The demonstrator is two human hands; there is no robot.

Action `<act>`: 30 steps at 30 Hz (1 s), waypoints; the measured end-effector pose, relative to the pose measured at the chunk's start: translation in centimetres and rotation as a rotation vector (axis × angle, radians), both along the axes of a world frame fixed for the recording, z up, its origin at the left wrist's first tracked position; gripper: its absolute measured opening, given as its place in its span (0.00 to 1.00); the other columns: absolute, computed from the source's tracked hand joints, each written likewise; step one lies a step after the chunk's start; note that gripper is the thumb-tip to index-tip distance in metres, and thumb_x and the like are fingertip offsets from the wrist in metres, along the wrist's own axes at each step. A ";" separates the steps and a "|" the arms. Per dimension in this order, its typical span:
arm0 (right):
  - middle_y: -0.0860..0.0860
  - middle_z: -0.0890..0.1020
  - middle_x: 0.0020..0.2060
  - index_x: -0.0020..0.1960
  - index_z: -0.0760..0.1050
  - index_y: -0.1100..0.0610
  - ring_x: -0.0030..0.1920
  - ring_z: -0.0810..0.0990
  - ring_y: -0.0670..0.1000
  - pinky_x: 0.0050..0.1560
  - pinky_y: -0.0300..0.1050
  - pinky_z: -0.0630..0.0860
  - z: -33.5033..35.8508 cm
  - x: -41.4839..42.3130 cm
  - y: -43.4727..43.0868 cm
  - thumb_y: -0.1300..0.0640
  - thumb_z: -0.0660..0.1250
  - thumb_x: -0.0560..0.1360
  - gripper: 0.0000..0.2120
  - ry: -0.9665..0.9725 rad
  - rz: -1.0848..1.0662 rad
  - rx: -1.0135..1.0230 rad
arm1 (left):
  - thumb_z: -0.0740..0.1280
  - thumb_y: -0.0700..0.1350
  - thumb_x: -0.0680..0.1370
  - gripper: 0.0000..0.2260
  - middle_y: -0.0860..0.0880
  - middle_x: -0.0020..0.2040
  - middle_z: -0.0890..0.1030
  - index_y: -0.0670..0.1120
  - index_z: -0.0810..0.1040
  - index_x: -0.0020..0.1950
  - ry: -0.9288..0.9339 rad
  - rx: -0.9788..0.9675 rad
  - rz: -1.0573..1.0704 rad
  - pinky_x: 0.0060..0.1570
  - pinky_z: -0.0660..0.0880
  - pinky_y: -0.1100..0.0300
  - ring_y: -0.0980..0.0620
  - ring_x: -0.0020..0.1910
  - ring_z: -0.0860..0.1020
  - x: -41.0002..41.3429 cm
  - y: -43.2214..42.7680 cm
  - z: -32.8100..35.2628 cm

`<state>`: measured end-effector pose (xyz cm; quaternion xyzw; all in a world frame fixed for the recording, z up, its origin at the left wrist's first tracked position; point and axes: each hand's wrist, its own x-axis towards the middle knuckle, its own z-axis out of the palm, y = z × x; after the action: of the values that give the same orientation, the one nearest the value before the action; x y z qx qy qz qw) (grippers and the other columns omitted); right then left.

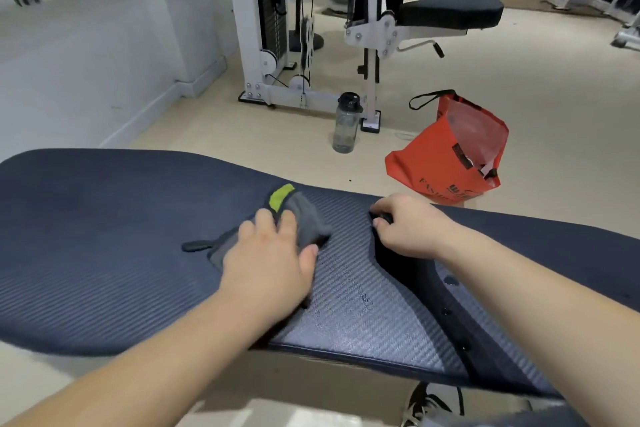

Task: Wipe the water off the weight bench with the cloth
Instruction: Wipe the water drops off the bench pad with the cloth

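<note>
L grip [270,260] flat, pressing cloth [308,215] onto counter [104,236] mid-frame, cloth under/ahead of fingers; R grip [408,229] curled round counter pad edge, center-right.

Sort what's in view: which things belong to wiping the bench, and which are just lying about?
In the job: weight bench, water drops on it, grey cloth under the left hand, right hand gripping the bench's pad edge.
Lying about: water bottle, orange bag, cable machine, all on the floor beyond.
</note>
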<state>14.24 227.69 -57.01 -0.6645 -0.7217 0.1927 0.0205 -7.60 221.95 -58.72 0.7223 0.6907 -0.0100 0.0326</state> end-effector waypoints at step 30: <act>0.47 0.81 0.51 0.51 0.82 0.51 0.54 0.81 0.54 0.53 0.54 0.80 1.2 -4.1 -2.1 0.49 0.60 0.78 0.13 0.022 0.149 0.163 | 0.56 0.64 0.80 0.34 0.47 0.67 0.62 0.51 0.51 0.81 -0.079 -0.080 -0.369 0.60 0.74 0.48 0.44 0.65 0.67 -1.4 -6.3 1.0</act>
<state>10.18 225.61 -55.83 -0.6031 -0.7820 0.1418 0.0679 -9.00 215.61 -57.74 0.8347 0.5437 -0.0148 0.0863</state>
